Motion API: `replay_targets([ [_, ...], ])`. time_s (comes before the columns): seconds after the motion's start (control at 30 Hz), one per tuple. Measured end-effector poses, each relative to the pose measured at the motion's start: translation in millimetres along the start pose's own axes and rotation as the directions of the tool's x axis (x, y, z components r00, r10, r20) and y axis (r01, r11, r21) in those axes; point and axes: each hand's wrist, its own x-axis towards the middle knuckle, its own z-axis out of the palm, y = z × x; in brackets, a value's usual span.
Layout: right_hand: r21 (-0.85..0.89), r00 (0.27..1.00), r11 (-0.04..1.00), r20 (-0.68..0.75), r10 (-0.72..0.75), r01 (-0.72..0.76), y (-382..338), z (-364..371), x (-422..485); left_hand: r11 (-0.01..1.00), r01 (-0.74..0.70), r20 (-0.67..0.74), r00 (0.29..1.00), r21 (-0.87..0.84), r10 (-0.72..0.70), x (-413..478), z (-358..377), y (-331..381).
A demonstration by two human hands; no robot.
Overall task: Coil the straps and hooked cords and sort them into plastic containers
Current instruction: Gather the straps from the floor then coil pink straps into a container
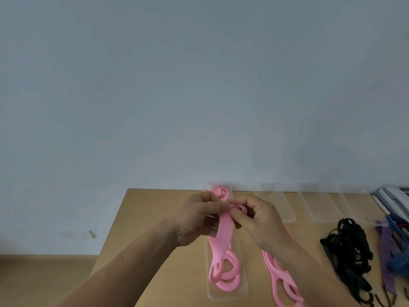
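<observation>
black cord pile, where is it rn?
Head view: the black cord pile lies on the table, right of the right hand, between the loose pink straps and the purple straps, in front of the clear containers.

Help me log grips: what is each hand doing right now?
Left hand: pinches the flat pink elastic strap near its top.
Right hand: pinches the same strap's curled end.
</observation>
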Motion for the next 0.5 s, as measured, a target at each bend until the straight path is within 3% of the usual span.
replay_targets([
  [0.13, 0.024, 0.997, 0.998, 0.065, 0.049, -0.050, 1.3, -2.7, -1.3, 1.000, 0.022, -0.077, 0.997, -0.001, -0.022, 0.5, -5.0, -3.1],
  [0.27, 0.225, 0.983, 0.957, 0.078, 0.167, -0.181, -2.5, -4.5, 2.4, 0.996, -0.048, -0.106, 0.993, 0.071, 0.055, 0.2, -5.4, -7.3],
  [0.37, 0.116, 0.971, 0.972, 0.151, 0.187, -0.205, -1.2, -6.2, 5.1, 0.984, -0.098, -0.104, 0.988, 0.147, 0.114, 0.3, -3.4, -7.7],
  [0.5, -0.069, 0.993, 0.996, 0.106, 0.057, -0.049, 2.2, -7.1, 6.0, 0.988, -0.067, -0.141, 0.986, 0.139, 0.086, 0.3, -1.7, -5.1],
])
